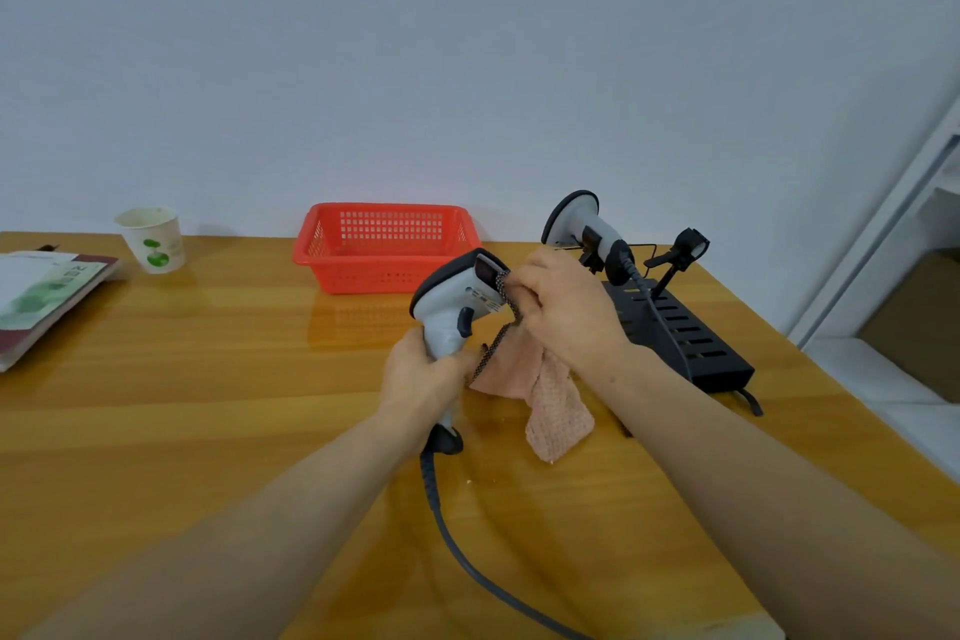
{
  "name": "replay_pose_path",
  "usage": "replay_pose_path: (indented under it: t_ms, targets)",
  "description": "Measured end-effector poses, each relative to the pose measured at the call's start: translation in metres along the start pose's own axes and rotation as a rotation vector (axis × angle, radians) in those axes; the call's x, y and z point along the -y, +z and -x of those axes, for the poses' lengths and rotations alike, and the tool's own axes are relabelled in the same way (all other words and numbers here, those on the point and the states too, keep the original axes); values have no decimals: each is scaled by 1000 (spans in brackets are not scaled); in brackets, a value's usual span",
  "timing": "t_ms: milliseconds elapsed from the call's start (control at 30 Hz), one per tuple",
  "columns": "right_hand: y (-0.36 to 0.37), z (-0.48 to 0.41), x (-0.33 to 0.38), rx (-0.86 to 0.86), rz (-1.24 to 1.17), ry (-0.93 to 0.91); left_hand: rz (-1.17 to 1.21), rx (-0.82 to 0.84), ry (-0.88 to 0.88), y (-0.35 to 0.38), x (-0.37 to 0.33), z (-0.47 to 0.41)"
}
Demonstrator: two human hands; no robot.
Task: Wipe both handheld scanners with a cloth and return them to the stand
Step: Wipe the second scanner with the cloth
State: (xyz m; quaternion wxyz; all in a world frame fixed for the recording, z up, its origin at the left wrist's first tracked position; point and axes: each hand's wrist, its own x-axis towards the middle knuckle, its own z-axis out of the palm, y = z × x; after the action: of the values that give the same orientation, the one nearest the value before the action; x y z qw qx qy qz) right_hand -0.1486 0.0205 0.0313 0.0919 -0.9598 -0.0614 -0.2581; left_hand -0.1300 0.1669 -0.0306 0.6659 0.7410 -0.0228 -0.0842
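Wooden counter [208, 405] against pale wall [467, 42]. Left hand [423, 377] grips grey scanner [452, 307] by handle, centre, above counter. Right hand [569, 307] pinches pink cloth [556, 405] against scanner's window, cloth tail hanging. Second scanner [587, 229] sits on black stand [680, 333], far right.

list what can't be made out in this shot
Head view only.
Front of the held scanner: partly covered by the cloth and right hand.
Its handle: wrapped by the left hand.
Far end of its cable: cut off by the bottom edge.
Print on the booklet: blurred, too small.
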Motion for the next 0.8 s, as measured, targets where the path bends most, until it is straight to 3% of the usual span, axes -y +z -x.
replay_pose_path:
  t_ms: [133, 300, 500, 567, 733, 800]
  targets:
    - [-8, -2, 4, 41, -65, 46, -24, -21, 18, 1, -3, 0]
    - [-16, -5, 22, 47, -477, 162, -93, -36, 28, 4, 0, 3]
    - [-13, 0, 5, 80, -211, 134, -70, -57, 37, 4, -3, 3]
    - [-14, -2, 12, 56, -222, 120, -82, -60, 38, 5, -3, 3]
    - [-11, 0, 31, -92, -635, 180, -161, -54, 58, 9, -2, 6]
    - [-4, 6, 31, -165, -639, 150, -160, -52, 62, 10, -5, 6]
